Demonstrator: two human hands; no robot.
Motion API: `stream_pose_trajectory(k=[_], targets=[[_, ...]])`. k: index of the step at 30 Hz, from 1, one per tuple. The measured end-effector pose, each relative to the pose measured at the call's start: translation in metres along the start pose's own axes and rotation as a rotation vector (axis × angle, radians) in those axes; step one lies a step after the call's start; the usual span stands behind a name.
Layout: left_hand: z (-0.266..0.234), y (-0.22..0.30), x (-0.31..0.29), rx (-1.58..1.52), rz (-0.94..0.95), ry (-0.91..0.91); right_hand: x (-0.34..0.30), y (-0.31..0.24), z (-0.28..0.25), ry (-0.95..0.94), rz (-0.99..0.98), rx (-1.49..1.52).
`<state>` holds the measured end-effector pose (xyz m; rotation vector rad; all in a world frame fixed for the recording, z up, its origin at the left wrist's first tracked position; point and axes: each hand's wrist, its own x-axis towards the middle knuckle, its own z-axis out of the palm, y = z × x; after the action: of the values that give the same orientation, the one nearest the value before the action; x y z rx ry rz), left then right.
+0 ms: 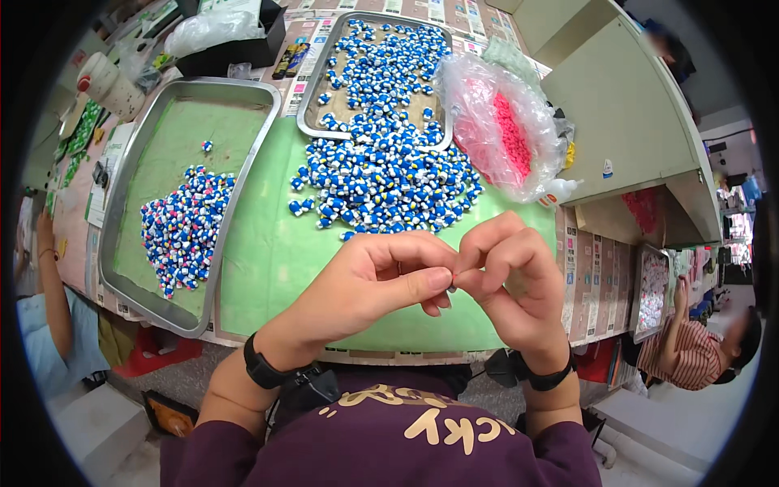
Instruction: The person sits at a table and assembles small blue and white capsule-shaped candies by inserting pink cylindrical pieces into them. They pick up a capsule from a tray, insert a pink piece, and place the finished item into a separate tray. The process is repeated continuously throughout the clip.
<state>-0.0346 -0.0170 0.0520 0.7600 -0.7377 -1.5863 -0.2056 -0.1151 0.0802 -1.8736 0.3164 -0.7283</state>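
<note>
My left hand and right hand meet, fingertips pinched narrow on a tiny piece, mostly hidden; blue-white pieces heaped just beyond on green mat

One tiny piece is pinched between two hands, left hand and right hand. Three metal trays are counted: one left tray, one far tray, one right tray. Blue-and-white pieces, too numerous to count, are gathered in two heaps. One bag of pink pieces is seen.
</note>
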Motion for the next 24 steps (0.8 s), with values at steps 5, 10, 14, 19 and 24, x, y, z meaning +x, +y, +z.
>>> stream_pose_trajectory(k=[5,10,14,19,24], targets=[[-0.008,-0.003,0.0,-0.002,0.052,0.01,0.002,0.007,0.001,-0.009,-0.082,-0.082],[-0.011,-0.009,-0.001,0.134,0.262,0.096,0.0,0.011,0.012,0.104,-0.075,-0.069],[-0.005,-0.012,-0.002,0.288,0.37,0.18,-0.004,0.01,0.019,0.181,-0.024,0.002],[-0.007,-0.011,-0.003,0.531,0.4,0.208,-0.005,0.003,0.017,0.093,-0.077,-0.165],[-0.001,0.0,-0.004,0.964,0.541,0.195,0.001,0.001,0.005,-0.13,-0.118,-0.334]])
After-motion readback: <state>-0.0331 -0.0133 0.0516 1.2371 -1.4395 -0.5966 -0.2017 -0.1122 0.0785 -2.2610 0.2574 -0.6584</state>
